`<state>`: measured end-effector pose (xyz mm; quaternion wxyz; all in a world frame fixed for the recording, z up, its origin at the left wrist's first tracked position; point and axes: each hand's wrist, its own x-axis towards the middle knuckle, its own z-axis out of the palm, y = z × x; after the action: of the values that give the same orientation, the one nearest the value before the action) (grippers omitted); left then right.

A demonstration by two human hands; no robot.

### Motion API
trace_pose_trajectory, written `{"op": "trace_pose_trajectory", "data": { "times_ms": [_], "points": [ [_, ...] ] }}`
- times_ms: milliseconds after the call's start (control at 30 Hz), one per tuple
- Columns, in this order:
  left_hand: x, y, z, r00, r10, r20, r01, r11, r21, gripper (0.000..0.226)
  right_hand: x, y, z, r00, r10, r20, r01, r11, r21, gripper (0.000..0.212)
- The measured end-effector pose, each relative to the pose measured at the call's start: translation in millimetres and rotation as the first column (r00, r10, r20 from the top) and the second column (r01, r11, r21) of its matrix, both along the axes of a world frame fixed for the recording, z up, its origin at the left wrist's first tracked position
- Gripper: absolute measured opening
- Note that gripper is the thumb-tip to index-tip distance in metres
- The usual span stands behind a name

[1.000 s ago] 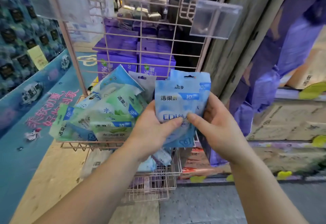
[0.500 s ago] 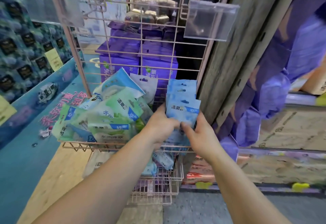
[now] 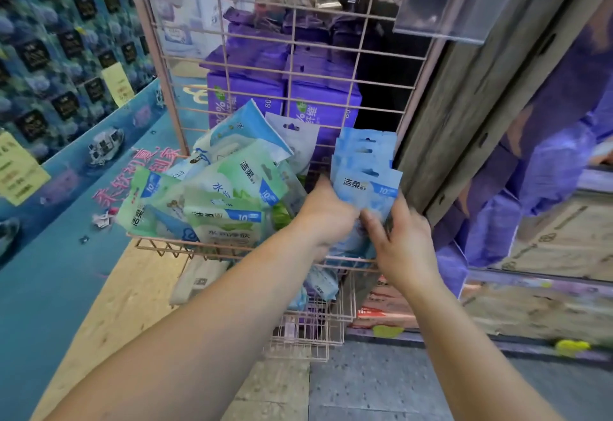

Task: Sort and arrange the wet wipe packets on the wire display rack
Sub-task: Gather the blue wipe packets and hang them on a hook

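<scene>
Both hands are working the same bunch of blue packets [image 3: 366,185] at the right end of the wire basket [image 3: 166,246]. The left hand [image 3: 326,218] is curling round the stack's left edge and the right hand [image 3: 403,245] is pinching its lower right corner, so the bunch is getting squeezed from both sides and standing upright, tops fanned one behind another against the wire rack [image 3: 288,65]. I'm guessing that's to keep them squared up while they're going into the basket (loose ones would flop over). Just left of the grip, the green packets [image 3: 232,195] are lying in a jumbled heap, tilting every which way, so that side is looking unsorted. Below the grip, a lower basket [image 3: 311,331] is holding a few more packs.
</scene>
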<state>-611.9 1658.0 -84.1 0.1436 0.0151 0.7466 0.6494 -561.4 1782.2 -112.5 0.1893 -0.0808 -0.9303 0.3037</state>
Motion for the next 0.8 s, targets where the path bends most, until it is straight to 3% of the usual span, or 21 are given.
{"op": "trace_pose_trajectory", "data": {
  "times_ms": [100, 200, 300, 433, 600, 700, 767, 800],
  "points": [
    [1, -11, 3, 0.997, -0.074, 0.025, 0.076, 0.993, -0.096, 0.054, 5, -3, 8, 0.990, -0.123, -0.064, 0.131, 0.981, 0.142, 0.037],
    [4, -14, 11, 0.995, -0.104, -0.011, 0.102, 0.990, -0.100, 0.038, 6, -9, 16, 0.992, -0.087, -0.094, 0.094, 0.993, 0.070, 0.026],
    [3, -13, 21, 0.993, -0.071, -0.089, 0.072, 0.997, 0.006, 0.045, 4, -9, 29, 0.990, -0.075, -0.120, 0.064, 0.994, -0.091, 0.031],
    [15, -13, 8, 0.988, -0.128, -0.085, 0.131, 0.991, 0.030, 0.059, 7, -3, 22, 0.999, -0.044, -0.015, 0.043, 0.999, -0.032, 0.035],
    [10, -19, 4, 0.980, -0.195, -0.037, 0.192, 0.979, -0.072, 0.051, 14, -1, -4, 1.000, -0.004, -0.011, 0.002, 0.992, -0.128, 0.051],
    [9, -23, 1, 0.990, -0.132, -0.052, 0.125, 0.984, -0.129, 0.056, 23, -9, -13, 0.968, -0.179, -0.173, 0.118, 0.941, -0.316, 0.038],
    [24, -31, -2, 0.977, -0.092, -0.193, 0.067, 0.989, -0.133, 0.060, 41, -18, -26, 0.922, -0.324, -0.211, 0.205, 0.872, -0.444, 0.009],
    [40, -40, -3, 0.958, -0.057, -0.281, 0.032, 0.995, -0.095, 0.060, 51, -22, -37, 0.916, -0.351, -0.192, 0.228, 0.852, -0.472, 0.015]
  ]
}}
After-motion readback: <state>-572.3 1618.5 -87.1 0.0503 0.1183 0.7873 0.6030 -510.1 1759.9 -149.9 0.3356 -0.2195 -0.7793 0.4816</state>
